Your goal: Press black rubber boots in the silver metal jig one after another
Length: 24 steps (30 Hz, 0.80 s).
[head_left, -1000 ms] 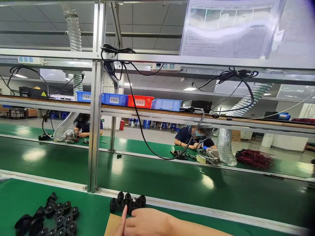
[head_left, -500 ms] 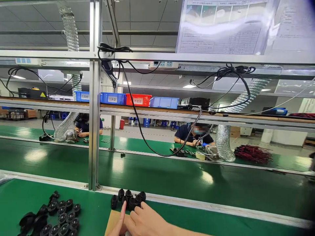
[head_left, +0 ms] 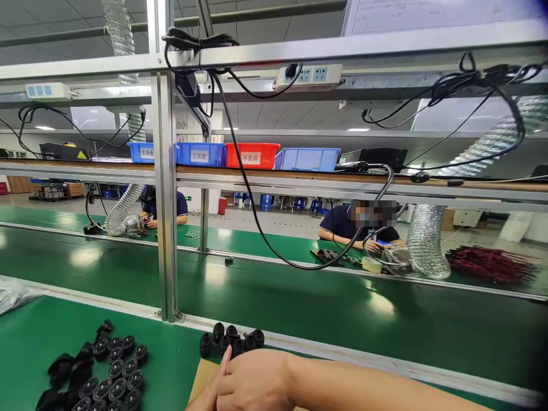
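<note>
Head view: the left hand [head_left: 209,394] and right hand [head_left: 257,377] close together over a flat tan sheet [head_left: 202,374]; I cannot tell what they pinch. Small black domed parts [head_left: 238,346] stand just beyond. Likely close two-handed handling; the next move calls for not toppling them.

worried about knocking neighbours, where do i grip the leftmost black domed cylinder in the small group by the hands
Probably pinch the black domed cylinder around its midsection, coming from the left: it stands upright, that side is open, and similar black cylinders stand rightward.
</note>
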Motion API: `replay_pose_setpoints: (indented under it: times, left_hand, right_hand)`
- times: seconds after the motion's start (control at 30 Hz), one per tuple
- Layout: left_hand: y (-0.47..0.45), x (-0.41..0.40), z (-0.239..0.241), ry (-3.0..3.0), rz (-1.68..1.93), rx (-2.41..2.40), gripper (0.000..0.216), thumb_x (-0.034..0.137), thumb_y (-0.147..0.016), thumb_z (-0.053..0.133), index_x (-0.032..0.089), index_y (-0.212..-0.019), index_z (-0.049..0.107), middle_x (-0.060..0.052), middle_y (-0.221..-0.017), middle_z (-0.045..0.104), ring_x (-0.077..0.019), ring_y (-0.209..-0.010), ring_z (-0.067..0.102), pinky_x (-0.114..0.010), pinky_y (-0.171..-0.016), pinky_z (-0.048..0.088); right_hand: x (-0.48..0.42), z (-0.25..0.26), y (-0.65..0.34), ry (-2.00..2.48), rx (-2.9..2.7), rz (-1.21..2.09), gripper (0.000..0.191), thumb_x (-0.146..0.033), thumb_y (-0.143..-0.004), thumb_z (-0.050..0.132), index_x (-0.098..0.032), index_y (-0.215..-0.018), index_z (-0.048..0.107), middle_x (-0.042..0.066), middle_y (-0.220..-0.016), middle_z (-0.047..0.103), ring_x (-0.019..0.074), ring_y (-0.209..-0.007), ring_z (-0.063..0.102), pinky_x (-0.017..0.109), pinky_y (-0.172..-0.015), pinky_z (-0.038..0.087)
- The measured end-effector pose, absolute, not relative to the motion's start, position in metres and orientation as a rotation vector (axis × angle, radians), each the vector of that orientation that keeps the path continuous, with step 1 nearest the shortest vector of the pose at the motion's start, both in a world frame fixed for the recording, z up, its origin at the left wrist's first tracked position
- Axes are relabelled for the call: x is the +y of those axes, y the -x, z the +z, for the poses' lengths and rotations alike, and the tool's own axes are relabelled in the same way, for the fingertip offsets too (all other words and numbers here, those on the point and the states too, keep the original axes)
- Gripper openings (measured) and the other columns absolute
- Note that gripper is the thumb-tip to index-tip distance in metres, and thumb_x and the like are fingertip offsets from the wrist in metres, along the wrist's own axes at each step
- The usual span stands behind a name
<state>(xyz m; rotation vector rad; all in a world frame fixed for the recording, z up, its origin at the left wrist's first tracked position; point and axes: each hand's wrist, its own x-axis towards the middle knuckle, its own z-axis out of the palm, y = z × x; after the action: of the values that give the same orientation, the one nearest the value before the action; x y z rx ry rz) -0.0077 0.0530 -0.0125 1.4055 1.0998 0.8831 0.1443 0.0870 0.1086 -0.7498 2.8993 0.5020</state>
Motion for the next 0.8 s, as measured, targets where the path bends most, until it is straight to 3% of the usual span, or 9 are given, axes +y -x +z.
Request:
replay_pose_setpoints:
  times: [0.13,0.27,0.37,0.47,0.53,0.7,0.8]
  left_hand:
    - [0.006,0.056,-0.010,-1.389,0.892,1.119,0.099,0.079,-0.087,0.071,0.022,-0.164,0.047,-0.013,-0.129,0.078,-0.0387,-0.138,0.064,-0.053,-0.121,0.051]
    - [0.020,0.030,-0.004,-1.414,0.924,1.102,0.082,0.057,-0.092,0.078,0.029,-0.163,0.048,-0.014,-0.137,0.074,-0.0372,-0.133,0.069,-0.058,-0.119,0.051]
    - [0.024,0.005,0.003,-1.456,0.944,1.074,0.095,0.040,-0.083,0.089,0.033,-0.166,0.042,-0.009,-0.135,0.075,-0.0380,-0.135,0.067,-0.052,-0.122,0.049]
    - [0.022,-0.009,0.010,-1.556,0.981,1.015,0.106,0.029,-0.082,0.087,0.031,-0.171,0.031,-0.009,-0.138,0.074,-0.0373,-0.140,0.062,-0.052,-0.126,0.045]
    - [0.021,-0.010,0.017,-1.621,1.003,1.002,0.102,0.029,-0.086,0.081,0.027,-0.172,0.027,-0.009,-0.133,0.075,-0.0369,-0.141,0.061,-0.052,-0.124,0.047]
    - [0.022,0.003,0.036,-1.666,1.024,1.095,0.082,0.041,-0.096,0.068,0.029,-0.170,0.035,-0.005,-0.106,0.081,-0.0343,-0.121,0.073,-0.047,-0.115,0.055]
    - [0.024,0.002,0.037,-1.689,1.014,1.100,0.086,0.044,-0.093,0.072,0.033,-0.170,0.034,-0.002,-0.100,0.083,-0.0327,-0.113,0.077,-0.046,-0.110,0.057]
  right_hand:
    - [0.080,0.108,-0.150,0.638,2.981,0.469,0.010,-0.021,-0.092,0.070,-0.012,-0.096,0.071,0.008,-0.091,0.073,0.0249,-0.085,0.065,0.043,-0.074,0.048]
    - [0.069,0.106,-0.165,0.392,3.074,0.377,0.024,-0.029,-0.087,0.073,-0.010,-0.101,0.069,0.010,-0.091,0.071,0.0262,-0.082,0.062,0.040,-0.065,0.043]
    - [0.056,0.103,-0.173,0.095,3.145,0.355,0.036,-0.036,-0.086,0.077,-0.009,-0.109,0.066,0.012,-0.101,0.074,0.0258,-0.085,0.062,0.040,-0.062,0.040]
    - [0.042,0.105,-0.175,-0.246,3.173,0.286,0.043,-0.047,-0.091,0.077,-0.014,-0.115,0.065,0.010,-0.113,0.076,0.0250,-0.087,0.063,0.040,-0.068,0.043]
    - [0.033,0.112,-0.175,-0.448,3.127,0.183,0.047,-0.053,-0.089,0.079,-0.018,-0.117,0.065,0.008,-0.115,0.076,0.0264,-0.090,0.065,0.041,-0.073,0.046]
    - [0.018,0.135,-0.191,-1.057,3.157,-0.247,0.042,-0.041,-0.084,0.083,-0.028,-0.120,0.066,0.005,-0.119,0.073,0.0311,-0.111,0.065,0.042,-0.092,0.049]
    - [0.020,0.131,-0.208,-1.427,2.955,-0.321,0.039,-0.029,-0.074,0.081,-0.027,-0.112,0.072,0.009,-0.113,0.075,0.0361,-0.107,0.069,0.045,-0.089,0.053]
